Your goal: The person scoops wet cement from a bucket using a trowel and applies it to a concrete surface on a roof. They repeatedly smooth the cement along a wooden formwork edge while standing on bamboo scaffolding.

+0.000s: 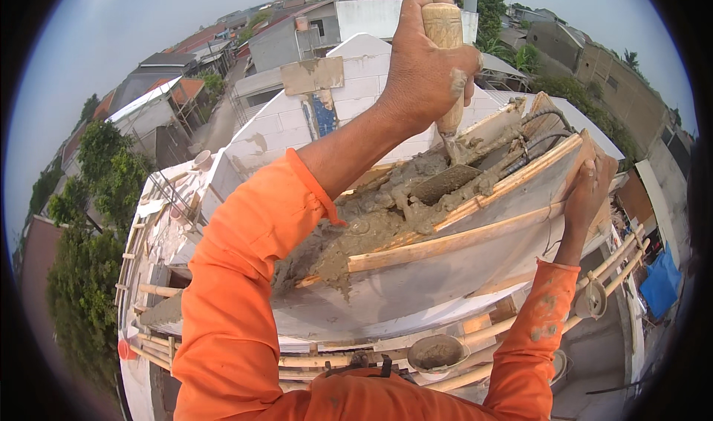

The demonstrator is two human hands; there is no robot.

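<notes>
My left hand [431,68], raised in front of me, is closed round the wooden handle of a trowel [444,183]. The trowel points down, its mortar-smeared blade set in wet grey concrete [371,217]. That concrete fills a narrow trough between wooden formwork boards [475,228] along the top of a wall. Steel reinforcing bars [531,146] stick out of the mix at the trough's right end. Over the outer formwork board's right end, my right hand [590,187] is closed on the edge, its fingers partly hidden. Both orange sleeves show, the right one splashed with mortar.
Below the formwork run bamboo scaffold poles [475,339]. A bucket of mortar [437,353] stands among them, with another bucket [590,300] to the right. Beyond the trough rises a white block wall [356,72]. A blue tarp [659,283] lies far below right. Rooftops and trees surround the site.
</notes>
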